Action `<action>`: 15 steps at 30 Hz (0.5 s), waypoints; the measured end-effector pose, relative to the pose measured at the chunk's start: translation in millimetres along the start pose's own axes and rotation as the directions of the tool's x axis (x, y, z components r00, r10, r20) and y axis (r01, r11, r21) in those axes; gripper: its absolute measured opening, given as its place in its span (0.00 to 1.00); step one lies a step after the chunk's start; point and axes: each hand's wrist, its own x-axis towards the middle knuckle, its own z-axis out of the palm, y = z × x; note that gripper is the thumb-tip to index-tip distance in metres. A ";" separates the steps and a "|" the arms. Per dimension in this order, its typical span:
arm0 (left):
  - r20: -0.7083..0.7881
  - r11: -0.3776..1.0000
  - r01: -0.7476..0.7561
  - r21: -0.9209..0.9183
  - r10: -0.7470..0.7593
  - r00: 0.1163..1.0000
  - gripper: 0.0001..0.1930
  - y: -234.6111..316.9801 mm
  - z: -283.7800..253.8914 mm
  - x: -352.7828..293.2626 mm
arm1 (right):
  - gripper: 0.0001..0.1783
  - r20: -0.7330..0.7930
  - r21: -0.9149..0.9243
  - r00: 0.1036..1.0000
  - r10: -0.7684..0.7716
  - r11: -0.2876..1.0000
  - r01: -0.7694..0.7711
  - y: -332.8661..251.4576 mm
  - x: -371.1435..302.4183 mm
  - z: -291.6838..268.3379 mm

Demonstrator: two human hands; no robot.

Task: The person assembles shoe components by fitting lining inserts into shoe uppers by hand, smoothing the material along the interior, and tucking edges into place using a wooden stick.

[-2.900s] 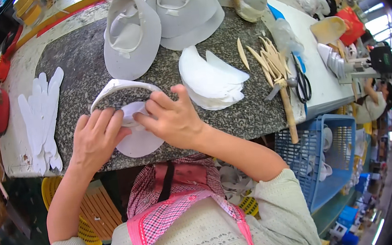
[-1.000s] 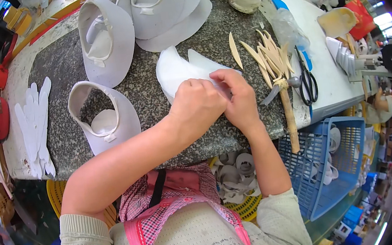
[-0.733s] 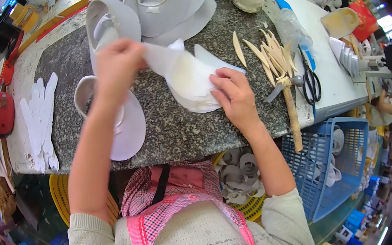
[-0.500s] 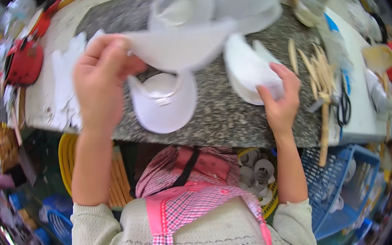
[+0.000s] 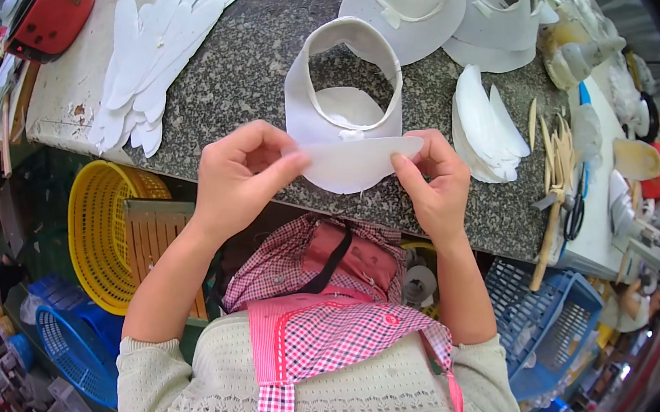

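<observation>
The left hand [image 5: 243, 175] and right hand [image 5: 438, 185] are pinching opposite ends of a white crescent-shaped sheet [image 5: 353, 156] over a pale shoe upper [image 5: 303, 105].

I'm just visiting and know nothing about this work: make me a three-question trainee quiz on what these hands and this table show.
1. True or false: the left hand and right hand both hold one thin white crescent-shaped sheet.

2. Where is the stack of similar white sheets?
A) Left of the left hand
B) Right of the right hand
C) Under the left hand

3. What is the black, loop-handled tool beside the hammer with a tan wooden handle?

Key: 1. True; 2. B; 3. Scissors
</observation>
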 end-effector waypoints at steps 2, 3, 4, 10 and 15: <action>0.005 0.996 -0.009 0.085 0.008 1.000 0.05 -3.5 1.5 5.1 | 0.08 0.016 -0.071 1.000 -0.005 0.997 0.006 10.1 0.0 -3.3; 0.012 0.983 -0.018 0.183 0.016 1.000 0.04 -5.0 2.4 7.8 | 0.10 0.029 -0.127 1.000 -0.011 0.992 0.015 12.1 0.2 -4.3; 0.012 0.984 -0.015 0.177 0.013 1.000 0.04 -7.5 2.2 9.7 | 0.10 0.031 -0.133 0.999 -0.007 0.991 0.012 11.3 -0.1 -4.0; -0.017 0.978 -0.027 0.207 0.032 0.999 0.05 -17.4 1.1 16.2 | 0.11 0.079 -0.224 0.997 0.023 0.975 -0.004 6.0 2.8 -5.5; -0.010 0.961 -0.039 0.273 0.043 0.999 0.05 -13.5 3.0 19.7 | 0.11 0.103 -0.287 0.995 0.006 0.958 0.024 2.9 3.0 -6.3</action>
